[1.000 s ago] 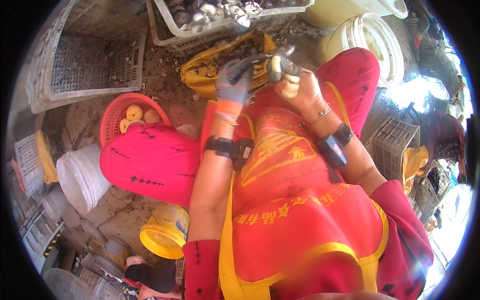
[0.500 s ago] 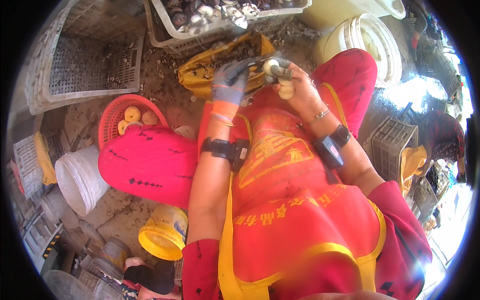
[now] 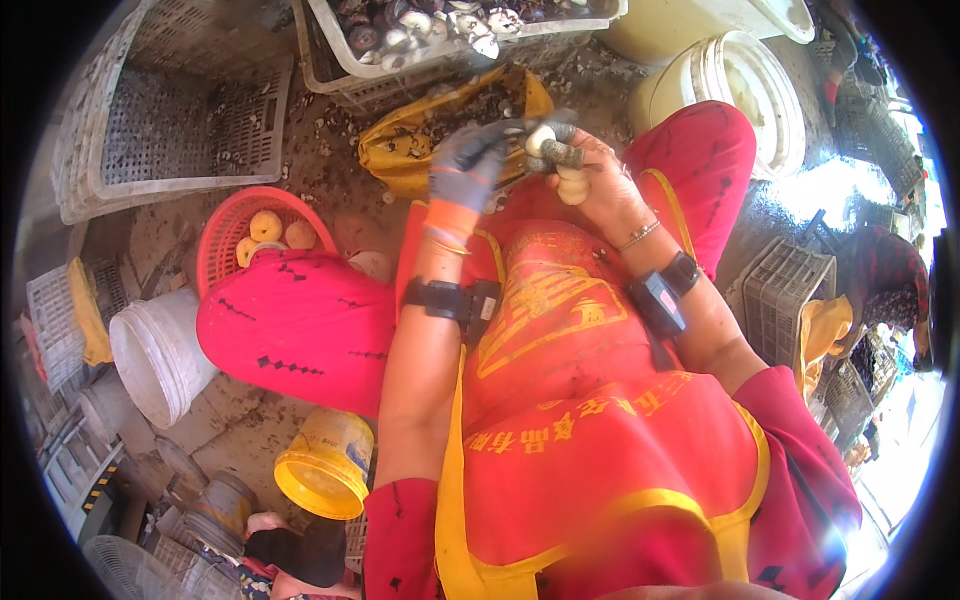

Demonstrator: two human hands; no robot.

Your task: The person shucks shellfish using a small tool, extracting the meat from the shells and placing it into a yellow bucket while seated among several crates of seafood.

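Basket (image 3: 222, 235) L of L hand (image 3: 468, 160)

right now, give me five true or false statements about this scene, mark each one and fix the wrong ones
1. The left hand wears a grey glove with an orange cuff. True.
2. The two hands are spread wide apart. False: the right hand is close to the left one.
3. The red plastic basket holds rounded yellowish pieces. True.
4. The yellow sack beyond the hands is closed. False: the yellow sack gapes open, with dark bits inside.
5. The yellow plastic bucket is on the person's left. True.
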